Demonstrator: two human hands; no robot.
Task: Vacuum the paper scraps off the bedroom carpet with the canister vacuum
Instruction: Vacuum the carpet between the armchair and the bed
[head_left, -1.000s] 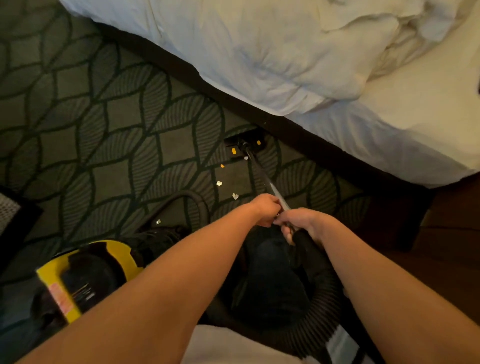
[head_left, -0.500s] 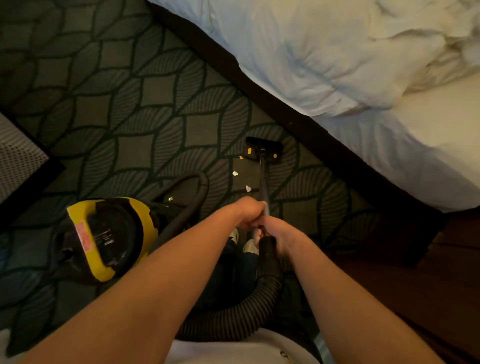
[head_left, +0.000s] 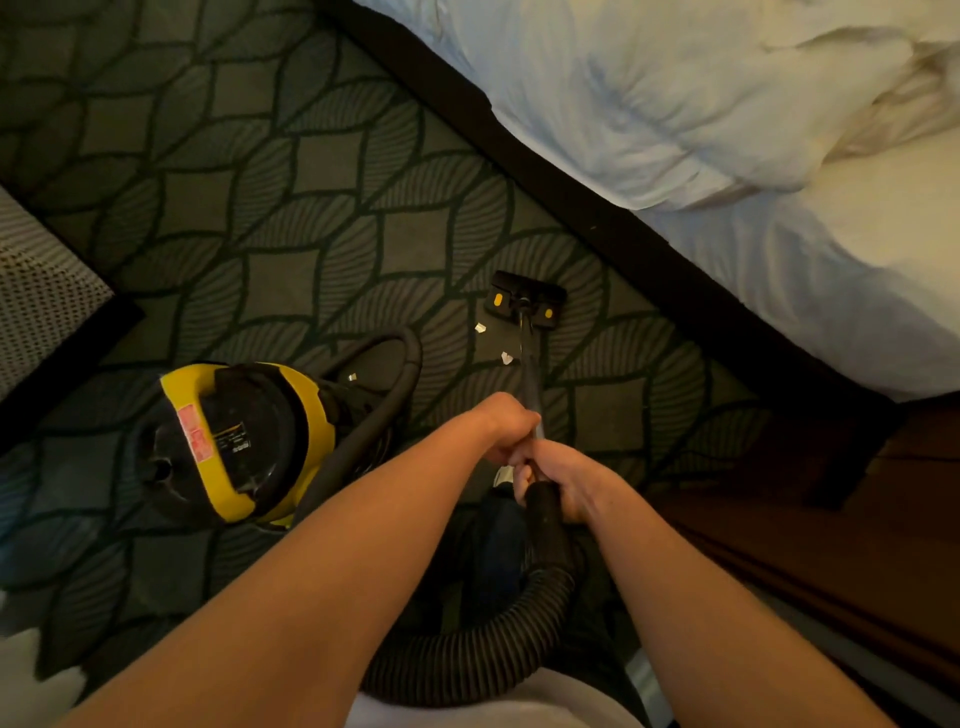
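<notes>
White duvet (head_left: 675, 104) fills my view from 12 to 3 o'clock, and it sits further to the right than it did a second ago. My view has swung left, away from the bed's dark base. Patterned green carpet (head_left: 260, 182) now takes up more of the picture from 9 to 12 o'clock.

At 8 o'clock the yellow-and-black canister vacuum (head_left: 234, 441) is fully in view and sharp; a second ago it was a blurred shape cut off at the bottom left. Its ribbed hose (head_left: 467, 660) loops across 6 o'clock and rises to the wand (head_left: 530, 374), which points toward 12.

My left hand (head_left: 506, 428) is wrapped tightly round the metal tube. My right hand (head_left: 563, 483) is right behind and touching it, fingers curled round the black grip where the hose joins. Neither hold has altered.

The floor nozzle (head_left: 525, 301) lies flat on the carpet near the bed base, as it did before. Three paper scraps remain. One (head_left: 480, 327) is just beside the nozzle's near-left corner, a second (head_left: 506, 357) is close against the wand, and a third (head_left: 352, 377) lies off toward 10 o'clock by the hose loop. All three are on my side of the nozzle, so none has been picked up yet. A fleck seen by the head earlier no longer shows, though I cannot tell whether it was sucked up. I judge that a pull stroke toward me, angled slightly left, is what the job needs now.
</notes>
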